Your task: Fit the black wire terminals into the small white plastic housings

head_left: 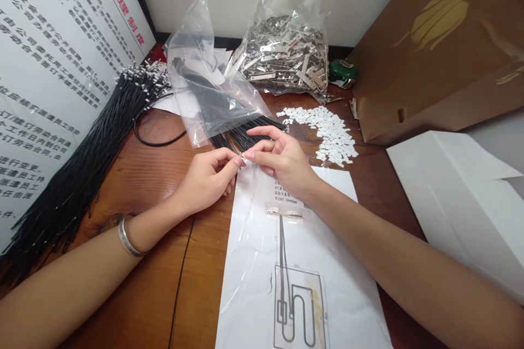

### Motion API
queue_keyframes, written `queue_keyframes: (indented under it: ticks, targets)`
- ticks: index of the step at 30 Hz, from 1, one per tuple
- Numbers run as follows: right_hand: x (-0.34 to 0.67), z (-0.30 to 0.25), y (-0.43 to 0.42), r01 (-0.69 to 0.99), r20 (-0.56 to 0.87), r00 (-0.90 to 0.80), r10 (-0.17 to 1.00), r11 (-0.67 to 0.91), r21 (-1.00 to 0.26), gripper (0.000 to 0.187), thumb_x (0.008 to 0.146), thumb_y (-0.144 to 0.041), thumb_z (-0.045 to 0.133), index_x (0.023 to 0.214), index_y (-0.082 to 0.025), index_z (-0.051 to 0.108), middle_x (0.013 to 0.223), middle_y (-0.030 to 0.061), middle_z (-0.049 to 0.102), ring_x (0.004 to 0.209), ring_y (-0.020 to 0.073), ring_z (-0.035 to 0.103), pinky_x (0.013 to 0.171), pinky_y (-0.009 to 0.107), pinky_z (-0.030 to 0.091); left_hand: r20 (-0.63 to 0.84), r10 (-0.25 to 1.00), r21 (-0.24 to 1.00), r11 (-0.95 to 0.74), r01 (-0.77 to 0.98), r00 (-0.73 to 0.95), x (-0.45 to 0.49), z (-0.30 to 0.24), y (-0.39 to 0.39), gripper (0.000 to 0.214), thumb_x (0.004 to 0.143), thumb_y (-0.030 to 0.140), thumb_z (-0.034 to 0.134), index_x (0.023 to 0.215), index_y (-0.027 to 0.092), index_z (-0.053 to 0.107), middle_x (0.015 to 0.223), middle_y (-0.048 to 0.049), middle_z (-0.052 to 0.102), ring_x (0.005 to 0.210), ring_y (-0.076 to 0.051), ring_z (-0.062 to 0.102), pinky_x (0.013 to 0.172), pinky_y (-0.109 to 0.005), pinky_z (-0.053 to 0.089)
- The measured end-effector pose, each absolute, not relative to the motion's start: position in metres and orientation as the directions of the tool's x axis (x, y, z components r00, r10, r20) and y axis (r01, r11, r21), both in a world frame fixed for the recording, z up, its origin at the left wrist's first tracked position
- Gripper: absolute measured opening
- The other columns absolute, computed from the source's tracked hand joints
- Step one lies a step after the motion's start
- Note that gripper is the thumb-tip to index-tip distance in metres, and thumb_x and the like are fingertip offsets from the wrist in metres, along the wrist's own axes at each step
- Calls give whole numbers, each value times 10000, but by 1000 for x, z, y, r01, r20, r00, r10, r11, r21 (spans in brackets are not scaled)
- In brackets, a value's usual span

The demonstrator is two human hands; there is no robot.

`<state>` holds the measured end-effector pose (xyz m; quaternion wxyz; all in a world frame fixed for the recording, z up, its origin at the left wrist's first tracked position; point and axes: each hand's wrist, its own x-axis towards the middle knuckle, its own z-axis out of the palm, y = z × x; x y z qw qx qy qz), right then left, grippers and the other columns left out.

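Note:
In the head view, my left hand (213,177), with a metal bangle (127,235) at its wrist, is closed in a pinch. My right hand (286,161) pinches at the same spot, fingertips almost touching the left ones. Between them shows a small shiny bit (242,158), too small to name. Just behind the hands lies a bundle of thin black cables (229,139), partly inside a transparent plastic bag (221,112). Under the right hand is a white sheet with a printed wiring drawing (301,305). Small white plastic pieces (333,133) lie in a heap to the right.
A large bundle of black cables with white ends (94,158) leans along a printed board (36,65) at left. A bag of flat metal parts (286,60) stands at the back. A brown box (442,49) and a white box (454,196) flank the right side.

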<state>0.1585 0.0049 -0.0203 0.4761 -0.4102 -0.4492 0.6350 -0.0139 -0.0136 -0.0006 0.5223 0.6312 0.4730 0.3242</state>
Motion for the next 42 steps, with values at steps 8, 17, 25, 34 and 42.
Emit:
queue_keyframes:
  ticks: [8, 17, 25, 34, 42]
  targets:
    - [158, -20, 5, -247, -90, -201, 975, -139, -959, 488, 635, -264, 847, 1042, -167, 595, 675, -12, 700, 410, 38, 391, 374, 209, 221, -82, 932, 968, -10, 252, 352, -14, 0, -12, 167, 884, 239, 519, 759, 146, 579, 495, 59, 514, 413, -56, 484, 405, -144, 405]
    - [157, -19, 4, -255, -75, -219, 973, -131, -958, 463, 636, -244, 836, 1025, -162, 599, 670, -10, 704, 406, 37, 397, 377, 211, 229, -87, 933, 968, -3, 251, 348, -15, 0, -13, 156, 881, 221, 520, 764, 143, 587, 495, 62, 516, 410, -53, 480, 401, -139, 395]
    - [158, -21, 6, -230, -62, -229, 971, -116, -966, 474, 620, -249, 836, 1021, -166, 596, 668, -7, 696, 480, 73, 500, 417, 216, 285, -71, 924, 967, -28, 251, 377, -14, -2, -12, 173, 887, 222, 521, 738, 148, 568, 498, 62, 521, 422, -55, 487, 416, -142, 402]
    - [160, -21, 6, -217, -38, -245, 969, -93, -972, 419, 648, -206, 800, 1010, -161, 595, 656, -7, 698, 510, 88, 549, 427, 213, 313, -75, 914, 962, -38, 269, 398, -16, -3, -11, 173, 889, 214, 516, 736, 151, 566, 505, 60, 526, 428, -59, 493, 426, -150, 411]
    - [159, -20, 4, -174, -36, -241, 970, -80, -981, 416, 646, -210, 799, 1004, -159, 595, 661, 4, 704, 591, 129, 628, 507, 237, 411, -81, 910, 958, -41, 282, 408, -18, -2, -12, 162, 884, 208, 517, 741, 153, 569, 512, 58, 533, 435, -62, 503, 430, -151, 418]
